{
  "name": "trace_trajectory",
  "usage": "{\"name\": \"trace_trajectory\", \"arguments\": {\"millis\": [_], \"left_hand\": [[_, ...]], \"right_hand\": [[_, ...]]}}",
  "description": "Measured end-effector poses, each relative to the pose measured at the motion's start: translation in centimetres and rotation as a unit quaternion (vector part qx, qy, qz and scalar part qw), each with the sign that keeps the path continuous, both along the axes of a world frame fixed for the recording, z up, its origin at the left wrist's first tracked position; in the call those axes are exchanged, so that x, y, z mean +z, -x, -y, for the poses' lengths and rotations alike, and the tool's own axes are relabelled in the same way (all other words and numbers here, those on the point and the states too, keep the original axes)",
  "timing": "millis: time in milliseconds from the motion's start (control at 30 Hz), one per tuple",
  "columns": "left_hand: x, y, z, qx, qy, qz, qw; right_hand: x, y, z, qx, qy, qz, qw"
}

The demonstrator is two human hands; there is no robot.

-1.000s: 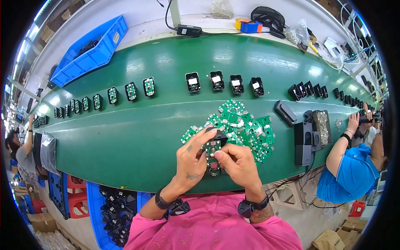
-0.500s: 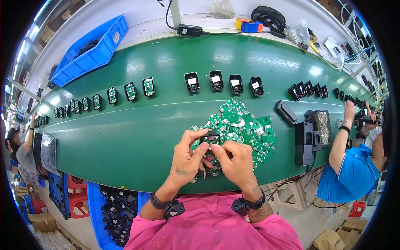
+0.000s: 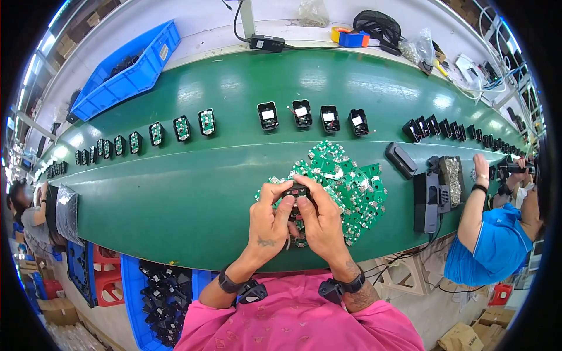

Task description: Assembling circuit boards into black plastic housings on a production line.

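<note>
Above the near part of the bench I hold a small black plastic housing (image 3: 297, 192) with a circuit board showing inside it. My left hand (image 3: 268, 223) is closed round its left side, and my right hand (image 3: 321, 225) grips the right side. Both thumbs lie side by side on its face, covering much of the board. Right behind my hands spreads a heap of loose green circuit boards (image 3: 357, 190). Farther back stand several open black housings with white labels (image 3: 329, 119). To their left runs a row of housings with green boards in them (image 3: 182, 128).
A blue crate (image 3: 126, 76) sits at the back left of the green bench (image 3: 158, 199). On the right are a black-grey device (image 3: 426, 202) and a tray of small metal parts (image 3: 452, 172). A co-worker in blue (image 3: 489, 245) sits beyond. Below left, a blue bin (image 3: 136, 304) holds black parts.
My right hand has shifted left and its fingers now reach over the housing's far edge, closer to my left hand. The co-worker on the right has lowered an arm.
</note>
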State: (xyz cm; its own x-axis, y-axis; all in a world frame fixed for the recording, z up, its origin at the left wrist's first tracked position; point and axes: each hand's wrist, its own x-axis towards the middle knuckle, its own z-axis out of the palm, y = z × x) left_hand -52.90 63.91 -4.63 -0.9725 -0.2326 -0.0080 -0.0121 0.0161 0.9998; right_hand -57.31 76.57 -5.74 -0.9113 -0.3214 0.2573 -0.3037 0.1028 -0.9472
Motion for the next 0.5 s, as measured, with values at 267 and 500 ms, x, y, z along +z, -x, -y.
{"name": "trace_trajectory", "arguments": {"millis": [267, 500], "left_hand": [[-0.3, 0.4, 0.8, 0.053, 0.087, -0.054, 0.993], [-0.9, 10.5, 11.7, 0.084, 0.120, 0.054, 0.988]], "right_hand": [[-1.0, 0.4, 1.4, -0.010, 0.057, 0.026, 0.998], [-0.9, 5.3, -4.1, -0.091, -0.268, -0.161, 0.945]]}}
